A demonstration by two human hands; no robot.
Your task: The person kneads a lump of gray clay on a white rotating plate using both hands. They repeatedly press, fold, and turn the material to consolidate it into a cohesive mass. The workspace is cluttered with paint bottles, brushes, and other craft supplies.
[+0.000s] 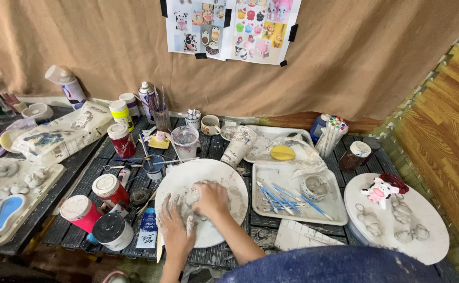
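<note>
Packages, labels and printed sheets around the work table

Two printed picture sheets (233, 29) with small cartoon animals are taped to the brown cloth wall. A crumpled white bag (64, 133) with dark print lies at the left. Red paint jars (121, 139) with white lids and labels stand near it, and a blue-and-white tube (147, 229) lies just beside the left hand (176, 230).

Craft workshop for clay modelling: dark bench (229, 251) crowded with paint jars (109, 188), brushes in cup (161, 116), sculpting tools (284, 196) on tray (334, 212), round clay-smeared board (229, 181), unpainted figurines (399, 212).
</note>
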